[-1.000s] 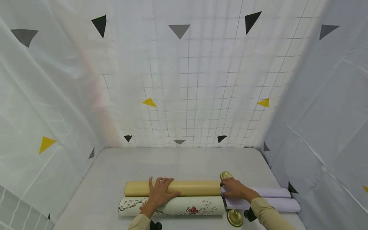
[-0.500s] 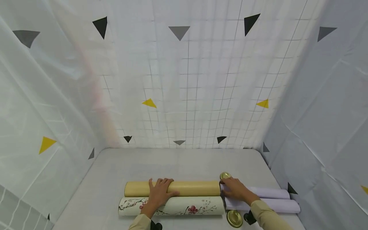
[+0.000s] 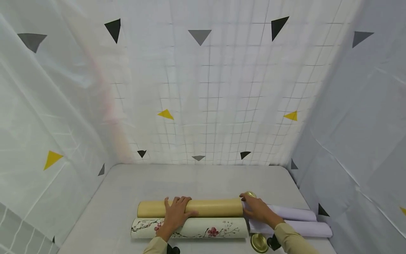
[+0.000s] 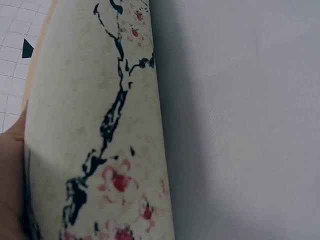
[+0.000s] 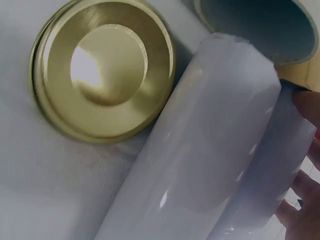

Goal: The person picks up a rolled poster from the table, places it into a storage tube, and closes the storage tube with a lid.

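A tan cardboard tube [image 3: 219, 208] lies in front of me, behind a white tube printed with blossom branches [image 3: 190, 233]. My left hand [image 3: 175, 215] holds the tan tube, its fingers spread over the top; in the left wrist view part of that hand [image 4: 11, 180] shows beside the blossom tube [image 4: 90, 100]. On the right are two pale lavender rolls. My right hand [image 3: 258, 210] grips the far roll [image 3: 295, 212] at the tan tube's mouth. The near roll [image 3: 304, 228] lies by the blossom tube's dark open end [image 5: 260, 25]. How deep the far roll sits is hidden.
One round gold metal lid [image 3: 259, 243] lies on the table [image 3: 196, 180] before the near roll. Another gold lid [image 3: 251, 194] is partly hidden behind my right hand. White sheeting [image 3: 206, 88] with triangle marks hangs around the table.
My right hand has shifted slightly left, and the far roll's right end has moved left with it. My left hand and both tubes have stayed nearly where they were.
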`<state>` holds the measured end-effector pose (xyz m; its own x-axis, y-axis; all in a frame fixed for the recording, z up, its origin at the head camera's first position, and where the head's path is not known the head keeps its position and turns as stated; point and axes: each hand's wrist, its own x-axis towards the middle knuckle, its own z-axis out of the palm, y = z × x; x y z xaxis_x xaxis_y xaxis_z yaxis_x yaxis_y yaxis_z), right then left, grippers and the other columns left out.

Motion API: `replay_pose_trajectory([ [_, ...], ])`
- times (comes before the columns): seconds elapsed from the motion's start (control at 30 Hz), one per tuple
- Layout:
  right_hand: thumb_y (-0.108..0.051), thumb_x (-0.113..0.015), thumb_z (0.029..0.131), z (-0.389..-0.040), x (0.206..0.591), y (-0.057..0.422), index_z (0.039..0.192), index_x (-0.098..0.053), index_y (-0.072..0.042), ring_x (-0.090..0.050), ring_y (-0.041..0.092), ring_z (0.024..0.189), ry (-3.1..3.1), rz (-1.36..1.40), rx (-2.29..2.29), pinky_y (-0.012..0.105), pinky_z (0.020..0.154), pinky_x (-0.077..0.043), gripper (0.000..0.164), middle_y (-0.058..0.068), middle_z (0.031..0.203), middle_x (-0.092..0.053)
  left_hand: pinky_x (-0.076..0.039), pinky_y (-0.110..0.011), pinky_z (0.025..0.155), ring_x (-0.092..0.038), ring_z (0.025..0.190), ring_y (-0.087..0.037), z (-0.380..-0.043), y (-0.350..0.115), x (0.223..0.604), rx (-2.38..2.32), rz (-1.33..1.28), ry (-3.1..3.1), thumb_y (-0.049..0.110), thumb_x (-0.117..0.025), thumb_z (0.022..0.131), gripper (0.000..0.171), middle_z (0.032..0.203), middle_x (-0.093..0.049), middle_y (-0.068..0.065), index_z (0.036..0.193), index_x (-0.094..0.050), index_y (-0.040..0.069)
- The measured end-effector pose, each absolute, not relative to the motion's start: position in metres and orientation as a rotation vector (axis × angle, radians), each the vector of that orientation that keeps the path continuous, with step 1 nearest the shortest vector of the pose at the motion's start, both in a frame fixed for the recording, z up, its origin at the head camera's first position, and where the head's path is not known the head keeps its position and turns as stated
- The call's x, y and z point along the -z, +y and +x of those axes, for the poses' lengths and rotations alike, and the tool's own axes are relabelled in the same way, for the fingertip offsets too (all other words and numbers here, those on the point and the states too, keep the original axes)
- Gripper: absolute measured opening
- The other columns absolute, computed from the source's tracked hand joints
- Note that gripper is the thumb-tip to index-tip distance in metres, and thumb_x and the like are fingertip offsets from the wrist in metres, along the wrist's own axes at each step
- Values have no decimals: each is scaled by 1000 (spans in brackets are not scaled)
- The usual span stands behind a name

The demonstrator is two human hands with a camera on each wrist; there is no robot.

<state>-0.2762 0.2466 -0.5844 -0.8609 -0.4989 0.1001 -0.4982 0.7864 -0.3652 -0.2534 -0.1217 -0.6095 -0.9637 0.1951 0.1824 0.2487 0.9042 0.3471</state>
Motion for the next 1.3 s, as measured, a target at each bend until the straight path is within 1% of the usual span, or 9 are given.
replay_pose_trajectory([
  [0.13, -13, -73, 94, -278, 586, 245, 145, -45, 2, -67, 40, 117, 2948, -801, 665, 60, 98, -54, 60, 21, 130, -68, -22, -78, 114, -58, 122, -31, -252, -119, 607, 547, -354, -2910, 67, -68, 84, 68, 132, -68, -1, 134, -63, 21],
  [0.27, -8, -70, 95, -278, 587, 245, 149, -39, 5, -65, 39, 118, 2937, -844, 695, 57, 97, -54, 63, 20, 132, -63, -24, -78, 113, -59, 120, -31, -251, -117, 604, 530, -351, -2892, 65, -69, 84, 66, 131, -69, -2, 132, -64, 20],
  [0.5, -12, -70, 97, -276, 586, 246, 151, -37, 4, -65, 37, 116, 2878, -880, 761, 53, 96, -56, 66, 19, 133, -57, -24, -77, 113, -59, 120, -31, -252, -116, 605, 535, -353, -2901, 65, -69, 84, 67, 130, -69, -2, 133, -64, 20],
  [0.63, -11, -68, 95, -277, 585, 253, 152, -38, 3, -63, 40, 121, 2872, -840, 766, 59, 99, -53, 66, 21, 136, -58, -22, -77, 114, -58, 121, -32, -251, -116, 607, 571, -348, -2913, 65, -69, 84, 67, 131, -69, -2, 133, -63, 20],
  [0.73, -5, -66, 89, -279, 584, 261, 151, -41, 3, -61, 41, 123, 2937, -775, 721, 63, 101, -50, 67, 21, 136, -60, -22, -76, 114, -58, 121, -32, -251, -117, 607, 585, -346, -2910, 65, -69, 84, 67, 130, -69, -3, 133, -64, 19],
  [0.87, 0, -69, 81, -277, 584, 272, 145, -48, 3, -62, 39, 119, 3042, -703, 624, 63, 99, -49, 67, 18, 132, -63, -22, -76, 114, -58, 121, -32, -253, -119, 608, 598, -340, -2902, 63, -70, 84, 67, 130, -68, -3, 133, -63, 18],
  [1.07, -10, -79, 81, -271, 588, 282, 138, -54, 0, -60, 40, 121, 3069, -640, 423, 65, 99, -47, 62, 17, 133, -62, -21, -76, 114, -57, 121, -32, -253, -121, 609, 627, -326, -2895, 61, -70, 85, 65, 130, -68, -4, 133, -63, 18],
  [1.17, -18, -83, 82, -270, 590, 284, 139, -54, -3, -58, 40, 125, 3053, -556, 380, 67, 102, -45, 66, 15, 134, -62, -21, -76, 114, -58, 121, -32, -252, -121, 609, 620, -333, -2888, 62, -70, 85, 65, 130, -68, -4, 133, -63, 18],
  [1.3, -27, -87, 78, -270, 588, 284, 138, -54, -1, -60, 40, 121, 3077, -443, 315, 68, 99, -44, 74, 13, 124, -68, -21, -75, 115, -57, 122, -32, -252, -122, 610, 601, -336, -2886, 63, -69, 85, 66, 131, -68, -3, 134, -62, 18],
])
